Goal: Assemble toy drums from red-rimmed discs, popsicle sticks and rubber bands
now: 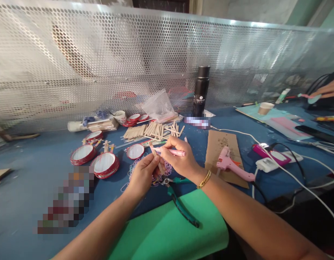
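Stick: a short wooden craft stick (pixel 155 156) stands tilted between the two hands, above the blue table (pixel 34 180), just in front of the person.
Left hand: the left hand (pixel 142 175) is closed around the stick's lower part, fingertips pinching it.
Pen: a pink pen (pixel 170 151) lies nearly level, its tip touching or just beside the stick's upper end; the blur makes it hard to tell which.
Right hand: the right hand (pixel 180 159) grips the pen in a writing hold, a gold bracelet (pixel 204 179) on its wrist.
Under the hands: a loose heap of coloured rubber bands (pixel 167 169), and green-handled pliers (pixel 180 204) resting partly on a green sheet (pixel 167 234).
Left side: several red-rimmed round lids (pixel 105 164) with white centres.
Behind: a pile of wooden sticks (pixel 153 130), a clear plastic bag (pixel 159 105) and a black bottle (pixel 201 91) against the perforated metal screen (pixel 102 57).
Right side: a pink glue gun (pixel 231 164) on brown cardboard (pixel 223 150), then a white power strip (pixel 277 160) with cables.
Far right: another person's hand (pixel 325 90) at the table's edge.
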